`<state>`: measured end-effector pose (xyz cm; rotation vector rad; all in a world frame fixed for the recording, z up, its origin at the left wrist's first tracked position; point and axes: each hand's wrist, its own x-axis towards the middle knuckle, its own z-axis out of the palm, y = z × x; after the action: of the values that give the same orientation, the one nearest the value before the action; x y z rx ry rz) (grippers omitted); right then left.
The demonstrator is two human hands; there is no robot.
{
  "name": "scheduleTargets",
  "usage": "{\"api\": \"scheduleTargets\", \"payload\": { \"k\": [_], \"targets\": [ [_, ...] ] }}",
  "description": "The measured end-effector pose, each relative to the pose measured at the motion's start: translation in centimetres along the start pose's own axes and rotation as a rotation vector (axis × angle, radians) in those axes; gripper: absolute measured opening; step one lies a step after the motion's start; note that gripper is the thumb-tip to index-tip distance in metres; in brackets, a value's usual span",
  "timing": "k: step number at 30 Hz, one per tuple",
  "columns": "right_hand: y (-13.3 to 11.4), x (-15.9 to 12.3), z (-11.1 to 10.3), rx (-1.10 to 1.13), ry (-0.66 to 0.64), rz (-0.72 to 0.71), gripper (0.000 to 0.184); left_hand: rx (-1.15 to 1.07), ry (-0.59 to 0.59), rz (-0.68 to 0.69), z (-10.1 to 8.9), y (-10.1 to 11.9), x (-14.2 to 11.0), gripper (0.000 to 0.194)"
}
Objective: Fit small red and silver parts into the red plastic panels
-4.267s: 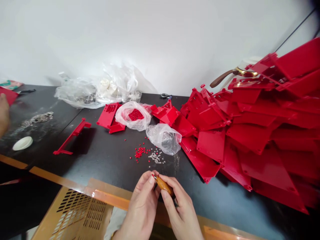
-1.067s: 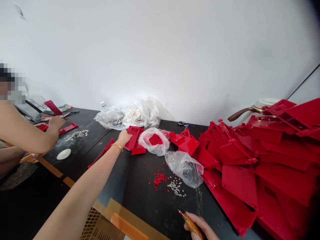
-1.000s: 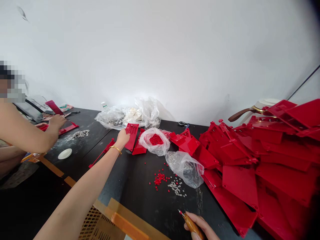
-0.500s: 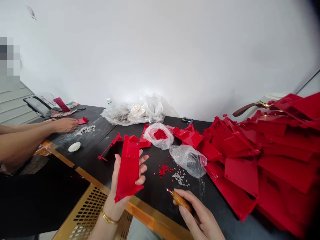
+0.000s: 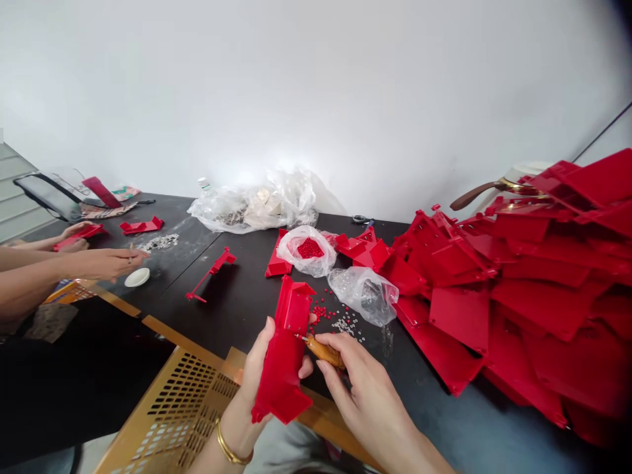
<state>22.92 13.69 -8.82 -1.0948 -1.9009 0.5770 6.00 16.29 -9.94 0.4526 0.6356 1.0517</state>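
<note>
My left hand [image 5: 257,368] is wrapped round a long red plastic part [image 5: 281,362] with raised end flaps, held tilted above the table's front edge. Between the thumb and fingers of my right hand [image 5: 353,368] is a hand tool with an orange-brown handle [image 5: 324,353] and a thin metal tip. That tip meets the red part near its upper half, or comes very close to it. Just behind my hands lie loose small red beads [image 5: 323,311] and small silvery rings [image 5: 348,321], partly hidden by my right hand.
A large heap of red plastic parts [image 5: 538,289] fills the right side. Behind my hands are a bag of red beads [image 5: 310,249], another clear bag [image 5: 365,293] and a lone red part [image 5: 211,273]. A co-worker's hands [image 5: 106,263] work at left. An orange crate [image 5: 182,401] stands below.
My right hand has brought the tool up and left to the red part. My left hand has shifted right with the part. The co-worker's hands now hold another red part.
</note>
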Motion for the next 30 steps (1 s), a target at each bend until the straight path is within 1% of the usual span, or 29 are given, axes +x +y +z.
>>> {"api": "scheduleTargets", "payload": {
  "k": [2, 4, 7, 10, 13, 15, 17, 20, 22, 24, 26, 28, 30],
  "targets": [
    [0.1, -0.1, 0.0, -0.026, -0.006, -0.007, 0.03, 0.006, -0.013, 0.027, 0.3, -0.1, -0.1, 0.058],
    [0.2, -0.2, 0.0, -0.058, -0.008, -0.009, 0.031, 0.02, 0.002, 0.043, 0.6, -0.2, -0.3, 0.054],
    [0.0, -0.3, -0.1, -0.096, -0.011, -0.018, 0.031, 0.1, 0.093, 0.071, 0.7, -0.4, -0.8, 0.047],
    [-0.3, -0.2, -0.6, -0.165, -0.018, -0.06, 0.031, 0.228, 0.181, 0.06, 0.8, -0.6, -1.2, 0.048],
    [-0.6, -0.2, -1.0, -0.3, -0.037, -0.131, 0.027, 0.282, 0.215, 0.038, 0.8, -0.7, -1.3, 0.047],
    [-0.6, -0.4, -1.1, -0.399, -0.059, -0.18, 0.026, 0.299, 0.205, 0.026, 0.6, -0.7, -1.3, 0.045],
    [-0.5, -0.6, -1.1, -0.48, -0.095, -0.217, 0.029, 0.313, 0.186, 0.0, 0.4, -0.7, -1.2, 0.046],
    [-0.1, -0.9, -1.1, -0.559, -0.137, -0.26, 0.035, 0.309, 0.186, -0.034, 0.1, -0.9, -1.2, 0.048],
    [0.0, -1.0, -1.3, -0.584, -0.146, -0.282, 0.036, 0.29, 0.189, -0.039, 0.1, -0.9, -1.4, 0.048],
    [0.1, -1.0, -1.7, -0.591, -0.169, -0.298, 0.036, 0.292, 0.184, -0.037, 0.4, -0.9, -1.6, 0.047],
    [0.1, -0.9, -2.2, -0.6, -0.22, -0.326, 0.038, 0.343, 0.183, -0.017, 1.1, -0.7, -1.8, 0.045],
    [0.2, -0.8, -2.8, -0.64, -0.278, -0.382, 0.04, 0.424, 0.171, 0.018, 1.8, -0.4, -1.9, 0.045],
    [0.5, -0.7, -3.2, -0.684, -0.316, -0.452, 0.04, 0.501, 0.135, 0.034, 2.3, -0.2, -2.0, 0.048]
  ]
}}
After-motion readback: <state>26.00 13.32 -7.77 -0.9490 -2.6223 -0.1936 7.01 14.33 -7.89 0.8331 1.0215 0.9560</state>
